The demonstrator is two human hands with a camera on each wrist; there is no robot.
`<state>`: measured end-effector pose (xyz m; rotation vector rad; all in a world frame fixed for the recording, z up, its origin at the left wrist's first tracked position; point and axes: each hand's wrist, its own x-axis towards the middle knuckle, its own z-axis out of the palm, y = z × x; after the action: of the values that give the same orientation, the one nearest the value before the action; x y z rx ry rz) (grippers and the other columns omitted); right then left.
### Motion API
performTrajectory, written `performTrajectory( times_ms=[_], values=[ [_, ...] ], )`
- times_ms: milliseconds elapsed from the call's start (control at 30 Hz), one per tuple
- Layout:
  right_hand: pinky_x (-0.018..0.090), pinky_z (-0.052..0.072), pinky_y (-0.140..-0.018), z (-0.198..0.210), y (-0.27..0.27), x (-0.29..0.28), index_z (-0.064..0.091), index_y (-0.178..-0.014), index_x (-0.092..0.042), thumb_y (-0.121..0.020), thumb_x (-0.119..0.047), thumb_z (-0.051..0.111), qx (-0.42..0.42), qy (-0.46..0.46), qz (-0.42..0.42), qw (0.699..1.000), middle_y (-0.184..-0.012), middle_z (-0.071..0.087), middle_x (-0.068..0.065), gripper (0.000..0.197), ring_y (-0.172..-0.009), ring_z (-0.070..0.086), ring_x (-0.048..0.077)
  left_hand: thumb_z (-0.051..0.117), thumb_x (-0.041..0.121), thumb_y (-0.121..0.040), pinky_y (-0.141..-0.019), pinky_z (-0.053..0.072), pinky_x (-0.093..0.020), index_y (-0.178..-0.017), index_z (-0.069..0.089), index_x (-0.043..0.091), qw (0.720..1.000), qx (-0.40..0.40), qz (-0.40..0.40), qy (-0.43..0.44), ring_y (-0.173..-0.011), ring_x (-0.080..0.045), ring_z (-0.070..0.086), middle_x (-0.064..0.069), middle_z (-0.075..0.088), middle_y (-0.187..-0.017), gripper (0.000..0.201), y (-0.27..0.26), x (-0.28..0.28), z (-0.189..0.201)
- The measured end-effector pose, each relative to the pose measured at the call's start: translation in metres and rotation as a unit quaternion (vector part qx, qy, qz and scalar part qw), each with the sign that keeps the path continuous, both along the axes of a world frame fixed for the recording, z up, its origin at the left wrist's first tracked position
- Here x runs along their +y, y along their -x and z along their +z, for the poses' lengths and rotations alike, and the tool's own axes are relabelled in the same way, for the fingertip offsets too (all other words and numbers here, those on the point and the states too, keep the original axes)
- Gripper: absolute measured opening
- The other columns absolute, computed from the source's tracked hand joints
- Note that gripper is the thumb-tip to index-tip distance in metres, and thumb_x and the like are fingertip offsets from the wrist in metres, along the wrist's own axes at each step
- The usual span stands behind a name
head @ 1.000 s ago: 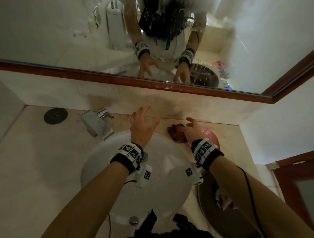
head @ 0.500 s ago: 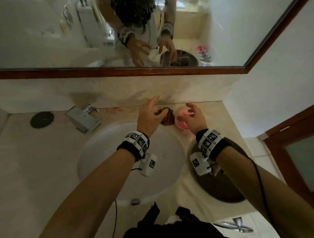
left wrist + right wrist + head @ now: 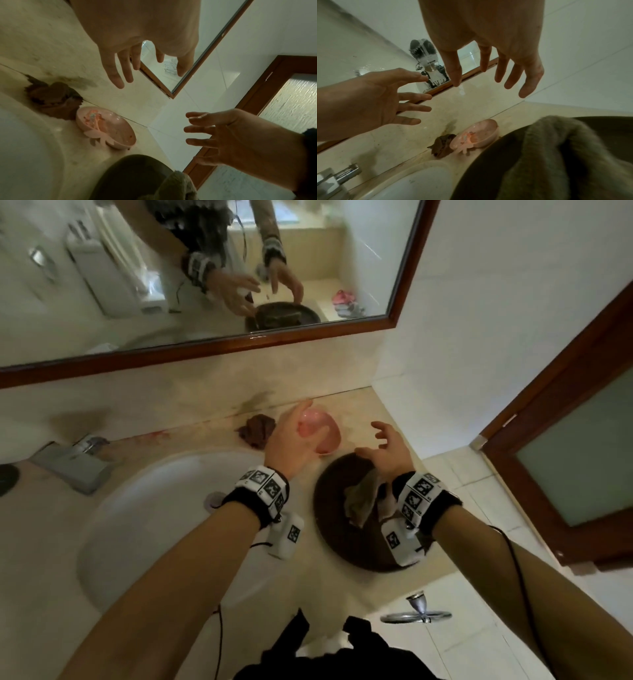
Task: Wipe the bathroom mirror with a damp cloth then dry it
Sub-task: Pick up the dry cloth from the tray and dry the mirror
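Note:
The wood-framed mirror (image 3: pixel 212 268) hangs above the counter. A crumpled brown cloth (image 3: pixel 257 430) lies on the counter by the back wall, next to a pink soap dish (image 3: pixel 327 436). A grey-green towel (image 3: pixel 363 498) lies in a dark round basin (image 3: pixel 339 542) to the right of the sink. My left hand (image 3: pixel 298 433) hovers open over the pink dish, just right of the brown cloth (image 3: pixel 51 98). My right hand (image 3: pixel 380 443) is open with spread fingers above the basin's far rim and the towel (image 3: pixel 556 148). Neither hand holds anything.
A white sink (image 3: pixel 164 525) with a chrome tap (image 3: pixel 72 463) fills the counter's left part. A side wall and a wood-framed frosted-glass door (image 3: pixel 582 446) close off the right. A chrome fitting (image 3: pixel 416 611) shows on the tiled floor below the counter edge.
Both hands moved right, away from the brown cloth, which stays on the counter. The right hand now hangs over the dark basin. The head view swung right and down.

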<state>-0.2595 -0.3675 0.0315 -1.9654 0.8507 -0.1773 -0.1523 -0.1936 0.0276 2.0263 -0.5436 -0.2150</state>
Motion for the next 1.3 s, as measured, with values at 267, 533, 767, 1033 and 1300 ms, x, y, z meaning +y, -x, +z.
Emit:
performTrajectory(
  times_ms=[267,533,767,1033,1300],
  values=[
    [0.033,0.047,-0.093,-0.026,0.045,-0.036,0.043,-0.137,-0.030,-0.081,-0.025,0.073,0.011,-0.041,-0.010,0.999,-0.137,0.047,0.002,0.064,-0.116,0.053,0.022,0.074,0.047,-0.081,-0.105,0.046,-0.040,-0.142,0.046,0.031,1.000,0.018,0.007,-0.015,-0.122,-0.005,0.042,0.005,0.041,-0.148,0.069,0.038,-0.035,-0.026],
    [0.038,0.044,-0.101,-0.057,0.059,-0.045,0.046,-0.135,-0.027,-0.075,-0.025,0.076,0.053,-0.036,0.010,0.998,-0.133,0.051,0.002,0.067,-0.120,0.052,0.023,0.068,0.051,-0.080,-0.101,0.048,-0.038,-0.139,0.044,0.043,0.999,0.033,0.000,-0.033,-0.116,-0.012,0.053,0.010,0.052,-0.133,0.064,0.062,-0.037,-0.048],
    [0.038,0.041,-0.105,-0.081,0.061,-0.038,0.041,-0.140,-0.026,-0.079,-0.020,0.074,0.057,-0.059,0.013,0.996,-0.138,0.047,0.004,0.070,-0.124,0.048,0.023,0.065,0.052,-0.079,-0.096,0.051,-0.044,-0.136,0.044,0.044,0.997,0.047,0.018,-0.050,-0.115,-0.018,0.055,0.007,0.049,-0.135,0.061,0.069,-0.035,-0.067],
    [0.037,0.048,-0.096,-0.087,0.049,-0.037,0.041,-0.139,-0.031,-0.084,-0.026,0.068,0.086,-0.062,0.034,0.994,-0.126,0.056,-0.002,0.062,-0.112,0.056,0.020,0.064,0.048,-0.082,-0.093,0.053,-0.041,-0.135,0.046,0.043,0.999,0.026,0.021,-0.034,-0.110,-0.014,0.055,0.011,0.044,-0.137,0.056,0.073,-0.034,-0.075],
    [0.033,0.051,-0.086,-0.082,0.042,-0.039,0.062,-0.115,-0.029,-0.090,-0.038,0.060,0.115,-0.029,0.067,0.991,-0.107,0.065,-0.004,0.027,-0.095,0.061,0.016,0.063,0.044,-0.087,-0.092,0.052,-0.038,-0.135,0.047,0.041,0.998,0.016,0.045,-0.045,-0.107,-0.011,0.055,0.009,0.046,-0.134,0.051,0.066,-0.037,-0.065]
  ],
)
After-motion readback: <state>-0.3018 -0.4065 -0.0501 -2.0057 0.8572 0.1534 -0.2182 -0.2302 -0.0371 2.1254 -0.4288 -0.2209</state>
